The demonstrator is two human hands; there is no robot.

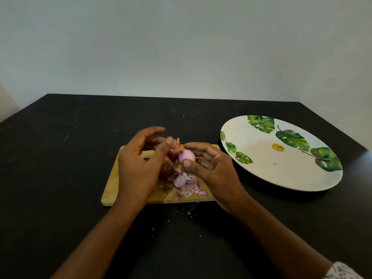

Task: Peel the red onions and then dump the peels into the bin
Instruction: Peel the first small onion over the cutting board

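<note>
Fingers [193, 146] of the right hand [209, 168] pinch a nearly peeled red onion [187, 156]; beside them the left hand [138, 158] pinches loose skin [175, 149], which next likely needs tearing free.

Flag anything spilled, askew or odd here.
A few peel scraps lie off the cutting board, on the black table by its near edge; the main peel pile sits on the board. Nothing else looks odd.

- Plain pale wall [181, 47] behind, softly lit.
- Scuffed black table [60, 158], far edge against that wall.
- Paler patch [8, 101] off its far left corner, perhaps another wall.
</note>
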